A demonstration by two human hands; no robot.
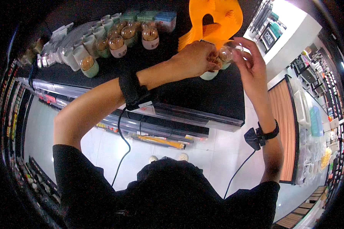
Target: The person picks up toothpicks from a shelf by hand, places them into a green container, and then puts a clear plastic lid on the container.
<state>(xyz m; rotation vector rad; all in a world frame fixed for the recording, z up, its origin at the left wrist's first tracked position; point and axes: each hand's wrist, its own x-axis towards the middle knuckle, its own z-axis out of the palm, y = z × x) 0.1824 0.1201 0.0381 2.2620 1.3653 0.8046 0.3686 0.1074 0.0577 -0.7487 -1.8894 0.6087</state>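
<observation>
My left hand (195,58) reaches across a black shelf, its fingers curled around a clear-domed toothpick holder (215,60). A pale green base (209,75) shows just below these fingers. Right beside it is a second clear-domed holder (226,54), partly hidden. My right hand (250,63) is at this second holder, with thumb and fingers spread near its clear top; blur hides whether they grip it. Left of my hands, more toothpick holders (150,37) with pink or green bases stand in rows.
An orange moulded plastic item (218,17) stands behind my hands. Blue and green packs (164,20) sit at the back. Clear price-strip edging (172,113) runs along the shelf front. A wood-topped stand (283,131) is at the right. Cables (123,137) hang from both wrist bands.
</observation>
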